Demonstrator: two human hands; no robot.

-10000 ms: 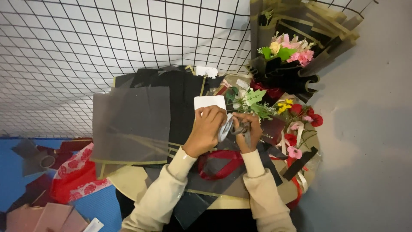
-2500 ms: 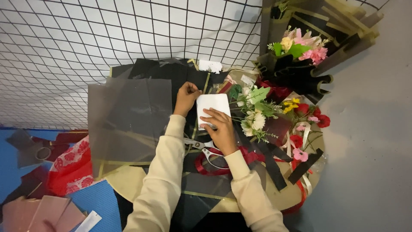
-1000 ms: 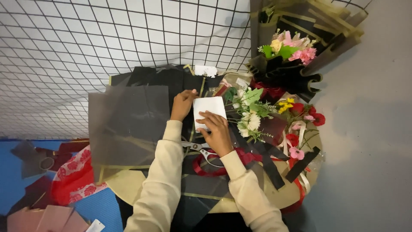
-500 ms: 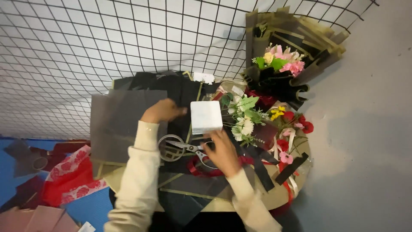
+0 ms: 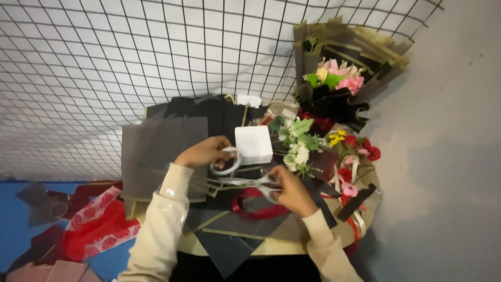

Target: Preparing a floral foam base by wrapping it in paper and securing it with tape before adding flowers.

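1. Steel scissors (image 5: 245,180) lie across the middle of the round table (image 5: 365,209), blades pointing toward 3 o'clock. The left hand (image 5: 204,152) is hooked through the pale loop handles, and the right hand (image 5: 289,190) pinches the blade end.
2. Just at 12 o'clock of the scissors sits a small white box (image 5: 253,144), matte and square-cornered (neither hand grips it, though the left fingers lie close beside it).
3. A good grip here, I judge, means seating the fingers fully in the loops before the right hand lets go of the blades, tips kept away from the palm.
4. Beneath the hands lie stiff dark wrapping sheets (image 5: 162,151), translucent grey and black, flat and sharp-edged. A glossy red ribbon (image 5: 258,209) curls at 6 o'clock.
5. At 3 o'clock are loose flowers (image 5: 300,149), soft white and green, with red blooms further out.
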